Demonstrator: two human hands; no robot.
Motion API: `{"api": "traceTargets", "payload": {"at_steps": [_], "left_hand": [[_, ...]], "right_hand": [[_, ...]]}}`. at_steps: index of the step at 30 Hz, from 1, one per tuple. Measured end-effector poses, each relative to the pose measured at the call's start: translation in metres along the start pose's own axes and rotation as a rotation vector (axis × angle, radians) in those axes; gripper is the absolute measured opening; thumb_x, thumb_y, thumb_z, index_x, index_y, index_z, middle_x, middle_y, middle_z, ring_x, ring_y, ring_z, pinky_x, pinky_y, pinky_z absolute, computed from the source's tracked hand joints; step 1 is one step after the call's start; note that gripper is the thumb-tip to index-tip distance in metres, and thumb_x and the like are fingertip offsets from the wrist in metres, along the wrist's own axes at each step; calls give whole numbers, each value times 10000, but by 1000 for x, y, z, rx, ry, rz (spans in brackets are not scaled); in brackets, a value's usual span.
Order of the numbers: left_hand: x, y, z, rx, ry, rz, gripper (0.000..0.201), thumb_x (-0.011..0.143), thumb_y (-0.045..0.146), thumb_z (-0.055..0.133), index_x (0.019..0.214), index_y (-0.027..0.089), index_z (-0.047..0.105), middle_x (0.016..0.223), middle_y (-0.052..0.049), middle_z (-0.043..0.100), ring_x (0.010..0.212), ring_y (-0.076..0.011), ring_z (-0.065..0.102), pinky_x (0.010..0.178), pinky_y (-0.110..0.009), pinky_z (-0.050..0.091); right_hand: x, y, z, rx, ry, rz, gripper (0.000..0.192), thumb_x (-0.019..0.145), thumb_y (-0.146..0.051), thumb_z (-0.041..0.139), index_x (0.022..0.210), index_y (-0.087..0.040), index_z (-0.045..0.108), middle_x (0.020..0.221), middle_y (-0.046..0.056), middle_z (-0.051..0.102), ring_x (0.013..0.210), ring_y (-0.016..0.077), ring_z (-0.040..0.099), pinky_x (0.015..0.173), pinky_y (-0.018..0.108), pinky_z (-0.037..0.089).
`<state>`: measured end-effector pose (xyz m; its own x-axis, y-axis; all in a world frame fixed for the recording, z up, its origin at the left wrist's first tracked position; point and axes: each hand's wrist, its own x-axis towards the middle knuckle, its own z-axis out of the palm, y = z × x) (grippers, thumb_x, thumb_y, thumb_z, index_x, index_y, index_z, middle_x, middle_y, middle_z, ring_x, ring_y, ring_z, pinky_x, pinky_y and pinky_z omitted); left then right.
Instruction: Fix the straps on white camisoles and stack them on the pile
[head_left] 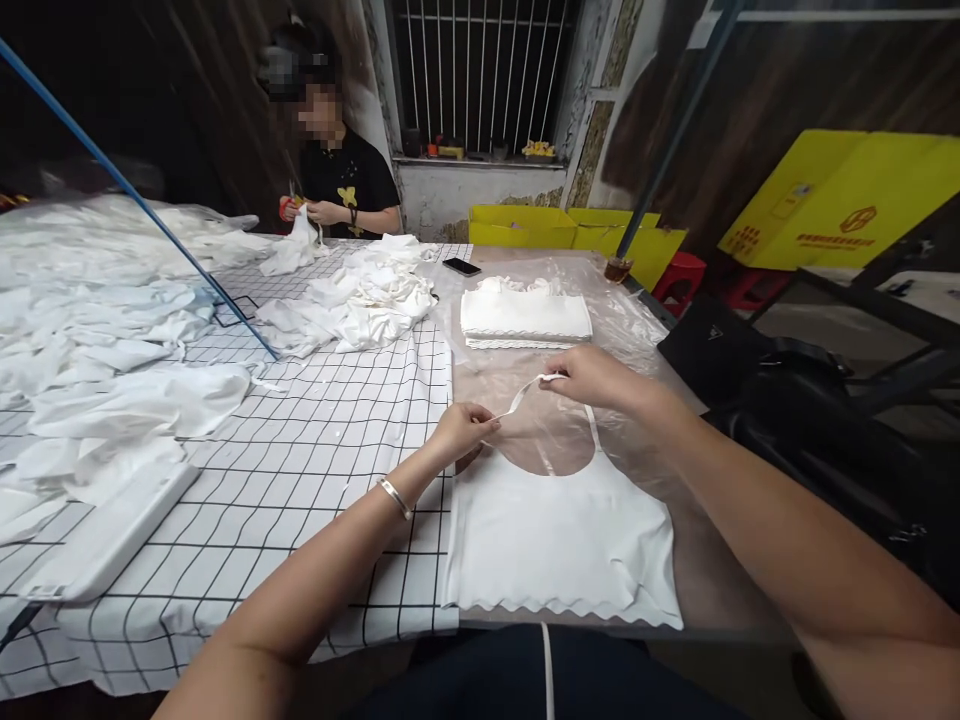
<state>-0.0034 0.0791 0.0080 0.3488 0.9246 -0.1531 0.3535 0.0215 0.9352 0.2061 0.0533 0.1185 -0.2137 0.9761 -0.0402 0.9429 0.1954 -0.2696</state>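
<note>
A white camisole top [559,530] with a scalloped hem lies flat before me, its hem near the table's front edge. My left hand [463,432] is closed on the lower part of its left strap [519,396], close to the neckline. Higher up and to the right, my right hand [589,376] pinches the other end of that strap, which runs slightly slack between both hands. The right strap [594,430] stands up from the neckline below my right hand. Just beyond my hands rests a folded stack of white garments [525,318].
Heaps of white garments [367,295] cover the checked cloth [322,480] on the left. A long white box [112,530] lies at front left. Behind are a phone [461,267], a glass of brown drink [618,269] and a seated person [349,170]. A black bag [709,350] sits right.
</note>
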Motion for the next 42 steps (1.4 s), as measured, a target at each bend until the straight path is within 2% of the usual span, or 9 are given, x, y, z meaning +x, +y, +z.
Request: {"api": "traceTargets", "payload": {"at_steps": [3,5,10,15,20,28,34,38,42], "left_hand": [[6,4,4,66,78,140,44,705,208,720,720,180,750,784,-13,617,703,-124,572,675,-238,458],[7,7,6,11,62,176,102,719,196,701,788,197,775,791,-8,586,719,-123,561,687,-235,462],[-1,9,7,-60,55,225,132,725,171,701,813,211,791,728,15,484,706,-109,524,708,-235,452],[-4,8,8,-64,88,186,131,736,168,702,814,215,797,732,6,513,721,-118,541,696,-237,457],[2,3,4,-93,95,101,102,710,173,729,780,204,797,801,-25,656,789,-148,607,746,-251,488],[9,3,6,-171,34,-30,99,696,158,727,776,166,786,815,-45,757,730,-156,657,708,-260,515],[16,4,9,-163,92,-22,95,687,159,722,761,154,782,762,-39,751,690,-139,641,656,-231,490],[19,3,6,-75,102,-6,104,688,185,720,763,150,783,730,-32,739,663,-128,612,642,-230,464],[16,4,6,-77,73,-11,130,685,195,721,785,141,783,719,-32,729,622,-113,583,611,-230,442]], "right_hand": [[-35,-18,-5,137,-195,-190,219,720,-387,727,862,-223,754,806,40,704,734,185,595,636,278,384],[-47,-22,3,355,-235,-225,361,685,-503,738,912,-223,750,892,41,699,794,189,600,662,277,404],[-25,-12,56,693,82,199,475,661,-625,701,665,-151,661,599,-2,559,597,136,499,544,262,333],[-10,-22,95,1049,-34,347,394,552,-492,831,682,-156,671,609,-3,587,567,109,480,518,246,344],[-30,-17,90,1237,-361,330,361,577,-421,853,717,-118,716,694,44,663,513,51,428,447,199,293],[-67,5,78,1267,-642,315,344,752,-405,764,929,-111,742,903,119,733,521,27,467,411,143,291],[-81,12,78,1234,-798,251,343,723,-401,784,851,-93,704,760,90,729,434,11,438,391,150,241],[-83,10,78,1280,-701,296,381,666,-423,809,822,-110,658,703,57,702,453,29,455,406,159,271],[-68,4,84,1165,-316,355,384,617,-378,838,789,-155,577,618,-21,630,457,44,448,416,177,291]]}}
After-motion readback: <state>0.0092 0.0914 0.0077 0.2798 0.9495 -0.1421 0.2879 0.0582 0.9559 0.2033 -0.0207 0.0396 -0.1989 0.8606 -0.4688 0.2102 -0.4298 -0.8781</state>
